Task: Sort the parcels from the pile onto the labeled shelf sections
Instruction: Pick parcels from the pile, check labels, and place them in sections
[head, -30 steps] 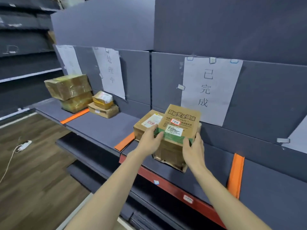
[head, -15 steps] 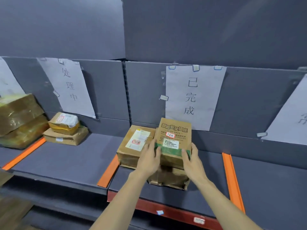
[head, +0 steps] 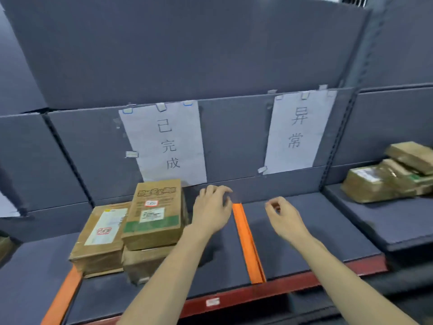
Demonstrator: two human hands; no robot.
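Both hands empty. Left hand [head: 212, 208] hanging over the shelf [head: 304, 233] just right of the stacked boxes, fingers loosely curled and gripping nothing. Right hand [head: 283, 218] further right, past the orange divider [head: 246, 240], fingers also slack and free of any load.

Printed box [head: 154, 214] set down just left of the left hand, lying on top of a lower box [head: 145, 263] and touching the flat parcel [head: 100, 238] beside it, all in the section under the left paper label [head: 164, 141]. Placement apparently done, so next step, by judgement: fetching another parcel.

Pile of parcels [head: 389, 177] well off to the right of the right hand, on the neighbouring shelf bay. Section under the right paper label [head: 297, 130], directly ahead of the right hand, bare in view.

To do it well: lift clear without brushing the top box, since it overhangs the one below and could slide. Reach right with both hands, take one parcel from the top of the heap rather than tugging a lower one. Read its sticker before choosing a section. Set it flat and inside the orange dividers.
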